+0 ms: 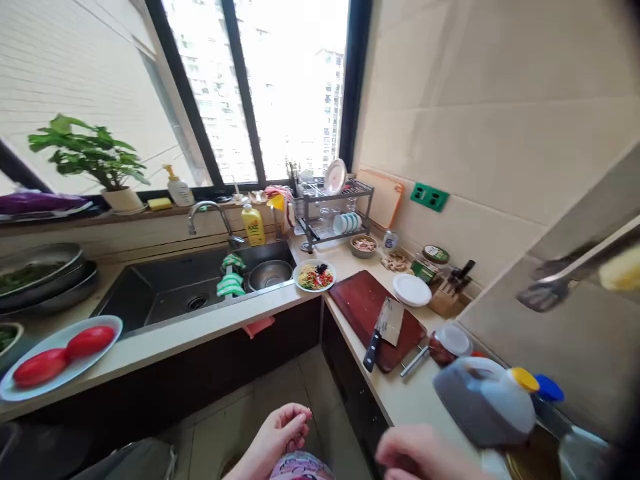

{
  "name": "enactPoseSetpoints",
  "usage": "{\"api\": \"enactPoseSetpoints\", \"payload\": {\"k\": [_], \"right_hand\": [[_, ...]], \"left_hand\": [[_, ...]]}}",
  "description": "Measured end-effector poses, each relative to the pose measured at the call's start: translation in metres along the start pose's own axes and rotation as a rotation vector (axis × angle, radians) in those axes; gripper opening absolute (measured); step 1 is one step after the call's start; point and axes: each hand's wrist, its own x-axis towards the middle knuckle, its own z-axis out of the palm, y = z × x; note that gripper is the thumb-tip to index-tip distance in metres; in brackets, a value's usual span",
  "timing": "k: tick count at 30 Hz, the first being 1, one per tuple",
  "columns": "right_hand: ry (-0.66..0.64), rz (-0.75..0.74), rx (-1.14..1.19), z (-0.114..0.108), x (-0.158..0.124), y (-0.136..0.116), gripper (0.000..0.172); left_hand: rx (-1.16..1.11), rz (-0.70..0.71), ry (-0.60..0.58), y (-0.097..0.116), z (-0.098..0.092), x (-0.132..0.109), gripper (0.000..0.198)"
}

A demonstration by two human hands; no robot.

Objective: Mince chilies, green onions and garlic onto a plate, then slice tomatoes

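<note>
My left hand (285,433) is low in the middle of the head view, over the floor, its fingers curled together; whether something small is between them cannot be made out. To its right, my right hand (417,453) is blurred by motion near the counter's front edge, fingers bent. Neither touches the cleaver (393,321), which lies on the dark red cutting board (363,307) with its black handle past the board's edge. Beyond the board's far left corner sits a plate of chopped ingredients (314,276). A white plate (412,290) stands right of the board.
A sink (170,283) with a metal bowl (270,275) is at the left. Two tomatoes rest on an oval plate (113,325). A dish rack (337,197), bowl of meat (363,245), knife block (445,298) and large jug (485,400) line the right counter.
</note>
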Motion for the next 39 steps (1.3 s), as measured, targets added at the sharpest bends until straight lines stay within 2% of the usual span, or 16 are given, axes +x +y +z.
{"api": "enactPoseSetpoints", "payload": {"k": [2, 5, 8, 10, 12, 15, 17, 19, 22, 23, 27, 29, 31, 33, 37, 39], "right_hand": [[-0.044, -0.054, -0.012, 0.044, 0.074, -0.025, 0.017], [-0.106, -0.185, -0.07, 0.103, 0.166, -0.052, 0.016], [-0.195, -0.186, -0.05, 0.142, 0.24, -0.071, 0.012], [-0.243, -0.16, -0.013, 0.162, 0.285, -0.081, 0.011], [-0.285, -0.147, 0.027, 0.18, 0.326, -0.089, 0.012], [-0.317, -0.126, 0.073, 0.199, 0.39, -0.099, 0.017], [-0.272, -0.143, 0.024, 0.2, 0.443, -0.107, 0.021], [-0.173, -0.181, -0.133, 0.188, 0.506, -0.114, 0.024], [0.002, -0.178, -0.506, 0.152, 0.614, -0.127, 0.033], [0.055, -0.162, -0.558, 0.139, 0.65, -0.132, 0.039], [0.174, -0.095, -0.771, 0.101, 0.783, -0.145, 0.054], [0.139, -0.082, -0.886, 0.092, 0.836, -0.147, 0.059], [0.071, -0.111, -0.929, 0.086, 0.873, -0.147, 0.059], [0.021, -0.145, -0.935, 0.08, 0.895, -0.145, 0.057], [-0.008, -0.173, -0.897, 0.067, 0.913, -0.146, 0.052], [0.013, -0.164, -0.851, 0.071, 0.912, -0.148, 0.048]], "left_hand": [[-0.04, 0.045, 0.045, 0.009, -0.044, -0.002, 0.044], [-0.082, 0.09, 0.16, 0.027, -0.125, -0.013, 0.045], [-0.165, 0.111, 0.291, 0.051, -0.21, -0.028, 0.045], [-0.218, 0.13, 0.371, 0.067, -0.257, -0.035, 0.044], [-0.247, 0.124, 0.414, 0.083, -0.294, -0.036, 0.043], [-0.288, 0.098, 0.413, 0.104, -0.333, -0.022, 0.042], [-0.332, 0.087, 0.398, 0.118, -0.353, -0.003, 0.042], [-0.376, 0.09, 0.39, 0.134, -0.37, 0.02, 0.041], [-0.416, 0.129, 0.403, 0.165, -0.394, 0.058, 0.042], [-0.428, 0.134, 0.421, 0.178, -0.401, 0.07, 0.041], [-0.478, 0.109, 0.581, 0.231, -0.431, 0.12, 0.034], [-0.477, 0.103, 0.705, 0.257, -0.448, 0.145, 0.026], [-0.485, 0.108, 0.794, 0.281, -0.463, 0.17, 0.018], [-0.486, 0.115, 0.825, 0.304, -0.477, 0.197, 0.01], [-0.373, 0.137, 0.803, 0.357, -0.5, 0.258, 0.008], [-0.263, 0.163, 0.787, 0.383, -0.508, 0.289, 0.013]]}}
